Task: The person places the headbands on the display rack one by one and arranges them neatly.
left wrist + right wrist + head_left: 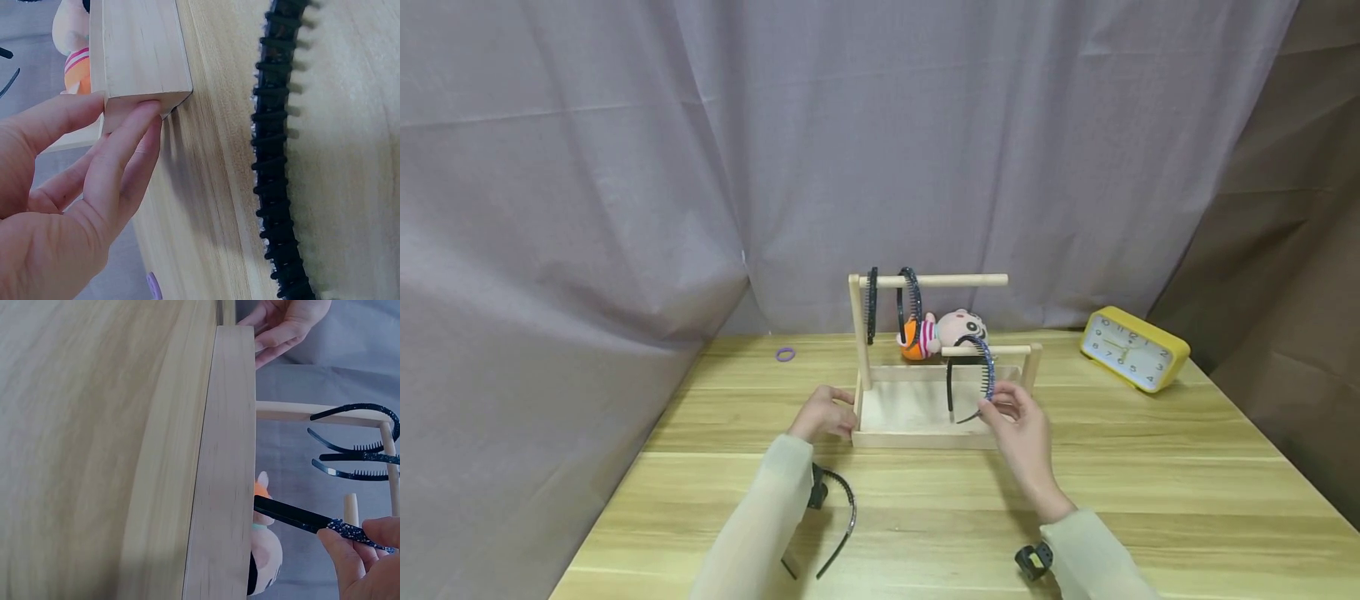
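My right hand (1026, 433) pinches the lower side of a dark glittery headband (989, 375), whose arch loops over the low bar (1011, 351) of a wooden stand (925, 441). In the right wrist view, my thumb and fingers (372, 562) grip this headband (300, 515) at its speckled part. At the stand's left end, my left hand (827, 414) rests its fingertips; the left wrist view has the fingers (125, 147) extended against the end face of the wood (147, 56). Two more headbands (871, 307) (912, 304) hang apart from each other on the high bar (962, 281).
Another toothed headband (852, 508) lies on the table beside my left forearm. Behind the stand lies a plush doll (955, 327). A yellow clock (1131, 350) stands at the back right, and a purple ring (785, 354) lies at the back left. A grey curtain (887, 150) backs the table.
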A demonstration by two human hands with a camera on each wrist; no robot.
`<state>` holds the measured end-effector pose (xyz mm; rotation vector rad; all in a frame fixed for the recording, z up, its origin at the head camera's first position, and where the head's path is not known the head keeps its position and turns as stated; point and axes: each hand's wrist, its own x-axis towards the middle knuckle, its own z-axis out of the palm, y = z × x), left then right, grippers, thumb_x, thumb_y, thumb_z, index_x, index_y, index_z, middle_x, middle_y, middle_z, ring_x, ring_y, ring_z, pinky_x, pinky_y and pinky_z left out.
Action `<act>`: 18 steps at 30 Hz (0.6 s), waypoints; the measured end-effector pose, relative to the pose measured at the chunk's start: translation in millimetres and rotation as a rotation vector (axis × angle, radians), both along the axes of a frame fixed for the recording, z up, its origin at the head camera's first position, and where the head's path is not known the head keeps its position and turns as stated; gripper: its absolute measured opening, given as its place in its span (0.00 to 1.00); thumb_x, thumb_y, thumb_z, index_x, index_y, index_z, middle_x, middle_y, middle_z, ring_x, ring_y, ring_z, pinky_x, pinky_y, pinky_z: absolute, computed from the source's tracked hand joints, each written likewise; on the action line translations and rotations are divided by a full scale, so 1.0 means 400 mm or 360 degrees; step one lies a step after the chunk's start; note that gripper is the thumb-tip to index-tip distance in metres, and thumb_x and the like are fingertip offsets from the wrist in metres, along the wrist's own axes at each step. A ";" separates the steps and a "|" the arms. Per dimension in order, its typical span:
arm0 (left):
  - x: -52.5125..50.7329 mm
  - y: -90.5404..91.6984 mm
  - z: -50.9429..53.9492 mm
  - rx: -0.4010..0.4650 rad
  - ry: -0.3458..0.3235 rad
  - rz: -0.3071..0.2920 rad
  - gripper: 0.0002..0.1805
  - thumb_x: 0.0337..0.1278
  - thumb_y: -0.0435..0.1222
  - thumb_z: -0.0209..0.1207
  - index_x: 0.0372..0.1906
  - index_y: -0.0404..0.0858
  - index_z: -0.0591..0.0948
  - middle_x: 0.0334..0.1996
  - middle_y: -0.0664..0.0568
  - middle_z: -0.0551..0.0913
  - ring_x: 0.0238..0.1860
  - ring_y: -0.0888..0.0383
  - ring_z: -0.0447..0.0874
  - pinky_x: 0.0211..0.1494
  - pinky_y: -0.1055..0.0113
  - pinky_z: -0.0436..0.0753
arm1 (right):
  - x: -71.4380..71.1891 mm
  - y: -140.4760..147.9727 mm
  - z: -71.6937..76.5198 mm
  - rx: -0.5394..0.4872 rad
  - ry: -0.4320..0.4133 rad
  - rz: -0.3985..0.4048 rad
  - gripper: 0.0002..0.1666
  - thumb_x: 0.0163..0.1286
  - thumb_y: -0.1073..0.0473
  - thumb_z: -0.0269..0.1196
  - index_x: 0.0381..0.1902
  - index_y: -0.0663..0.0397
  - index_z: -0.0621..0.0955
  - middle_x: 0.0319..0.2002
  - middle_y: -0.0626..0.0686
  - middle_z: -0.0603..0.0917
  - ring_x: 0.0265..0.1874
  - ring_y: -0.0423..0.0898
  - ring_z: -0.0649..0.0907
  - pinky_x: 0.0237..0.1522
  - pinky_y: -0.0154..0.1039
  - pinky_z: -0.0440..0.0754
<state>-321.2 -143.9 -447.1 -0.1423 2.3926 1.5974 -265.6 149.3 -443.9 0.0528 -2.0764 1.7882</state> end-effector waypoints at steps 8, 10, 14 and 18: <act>0.005 -0.001 0.007 -0.0008 -0.0012 -0.0005 0.29 0.45 0.18 0.60 0.58 0.23 0.74 0.32 0.36 0.84 0.29 0.49 0.87 0.38 0.61 0.91 | -0.002 0.022 -0.006 0.0087 -0.0035 -0.0058 0.18 0.64 0.66 0.66 0.52 0.64 0.78 0.44 0.65 0.84 0.35 0.29 0.80 0.38 0.20 0.84; 0.007 0.000 0.008 -0.0009 -0.0008 -0.0004 0.29 0.44 0.18 0.60 0.58 0.23 0.74 0.31 0.37 0.84 0.30 0.48 0.88 0.38 0.61 0.91 | -0.003 0.026 -0.008 0.0081 -0.0049 -0.0071 0.18 0.64 0.66 0.66 0.51 0.64 0.78 0.44 0.65 0.84 0.35 0.29 0.80 0.38 0.20 0.83; 0.007 0.001 0.007 -0.0010 0.0005 -0.0006 0.29 0.44 0.18 0.60 0.58 0.22 0.74 0.31 0.36 0.85 0.29 0.47 0.87 0.38 0.60 0.91 | -0.010 0.037 -0.011 0.0082 -0.0065 -0.0086 0.18 0.64 0.68 0.65 0.51 0.66 0.78 0.45 0.66 0.83 0.34 0.29 0.80 0.37 0.19 0.83; 0.005 0.001 0.008 0.0008 -0.0010 -0.0005 0.29 0.43 0.18 0.60 0.57 0.22 0.74 0.32 0.35 0.85 0.28 0.49 0.87 0.39 0.59 0.91 | -0.015 0.046 -0.009 0.0100 -0.0061 -0.0106 0.18 0.64 0.69 0.64 0.52 0.68 0.77 0.45 0.67 0.83 0.34 0.29 0.80 0.36 0.19 0.83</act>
